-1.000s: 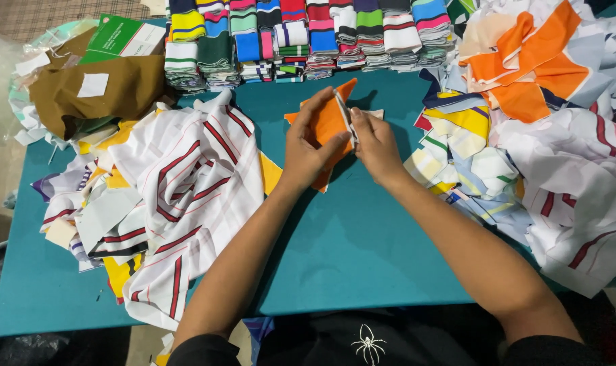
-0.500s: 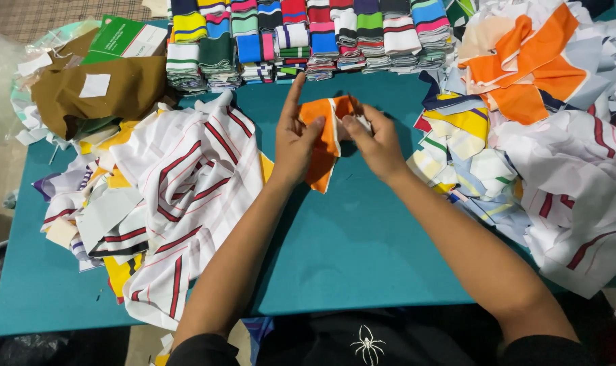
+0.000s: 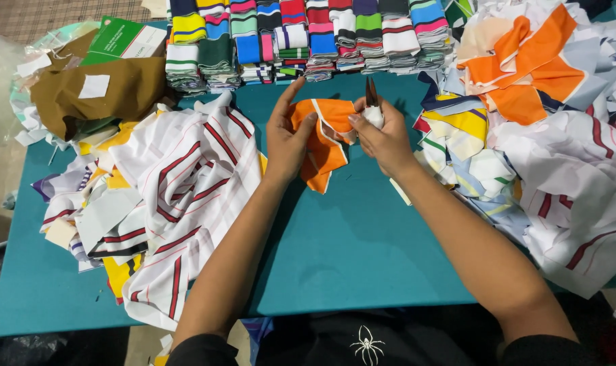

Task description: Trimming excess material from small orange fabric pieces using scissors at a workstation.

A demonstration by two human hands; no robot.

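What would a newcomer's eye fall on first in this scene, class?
Most likely the orange fabric piece with white edging at the centre of the teal table, held by the left hand while the right hand grips small snips. Behind them runs a row of bright striped folded stacks, and heaps of white striped cloth flank both sides.

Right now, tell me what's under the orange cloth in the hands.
Bare teal table shows under the orange cloth. The left hand grips it; the right hand holds small snips. Whatever lies directly beneath is covered.
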